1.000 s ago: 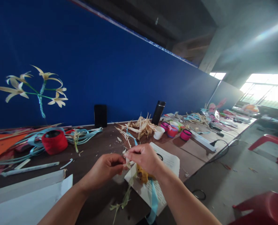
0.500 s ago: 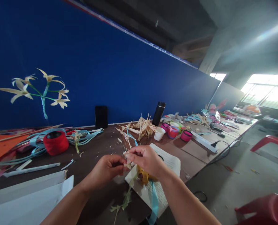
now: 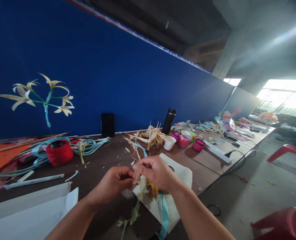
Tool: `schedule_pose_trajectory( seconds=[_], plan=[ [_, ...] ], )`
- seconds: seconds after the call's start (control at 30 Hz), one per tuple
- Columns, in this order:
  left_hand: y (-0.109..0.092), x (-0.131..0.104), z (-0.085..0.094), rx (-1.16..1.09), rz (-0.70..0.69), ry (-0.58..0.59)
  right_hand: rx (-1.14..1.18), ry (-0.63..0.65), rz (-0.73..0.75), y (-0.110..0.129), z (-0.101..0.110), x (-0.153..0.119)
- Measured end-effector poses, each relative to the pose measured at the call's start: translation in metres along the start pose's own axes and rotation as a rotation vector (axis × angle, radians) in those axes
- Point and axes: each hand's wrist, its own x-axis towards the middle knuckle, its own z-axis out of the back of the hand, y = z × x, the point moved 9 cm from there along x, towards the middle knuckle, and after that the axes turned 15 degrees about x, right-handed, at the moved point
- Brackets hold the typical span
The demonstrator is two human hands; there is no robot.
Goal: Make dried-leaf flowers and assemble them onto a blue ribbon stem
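Note:
Pinched between my two hands is a small pale piece of husk [image 3: 137,174], mostly covered by the fingers. My left hand [image 3: 116,181] grips it from the left with thumb and index finger. On the other side, my right hand [image 3: 156,171] has its thumb and fingertips closed on the same piece, slightly higher. Below them, thin greenish husk strips [image 3: 135,213] trail over the dark table. Under my right hand lie a yellow object [image 3: 152,189], partly hidden, a light blue ribbon [image 3: 164,213] and an open printed book [image 3: 184,171].
Dried husks [image 3: 154,136] are heaped behind my hands, near a white cup [image 3: 169,143] and a black bottle [image 3: 169,121]. A red roll [image 3: 59,152] sits at left. Husk flowers [image 3: 48,100] stand out against the blue partition [image 3: 100,66]. Red stools [image 3: 285,223] are at right.
My left hand has shifted slightly right, closer to the right fingertips. The husk piece has turned a little between the fingers; the surroundings look the same.

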Motion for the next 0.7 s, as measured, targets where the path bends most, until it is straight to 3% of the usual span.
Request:
schedule_pose_trajectory(
  seconds=[0.1,0.2,0.4,0.57,0.7],
  plan=[
    [0.001,0.001,0.003,-0.029,0.003,-0.028,0.087,-0.032,0.041,0.006,0.003,0.002],
    [-0.003,0.002,0.009,-0.059,-0.05,-0.08,0.241,-0.148,0.078,0.009,0.015,0.003],
    [-0.007,0.001,0.029,-0.042,-0.122,-0.279,0.537,-0.434,0.116,-0.015,0.035,-0.005],
    [-0.011,-0.011,0.054,0.165,-0.152,-0.576,0.586,-0.435,0.028,-0.041,0.013,-0.009],
    [-0.015,-0.016,0.057,0.294,-0.149,-0.63,0.617,-0.375,-0.003,-0.046,-0.01,-0.009]
  ],
)
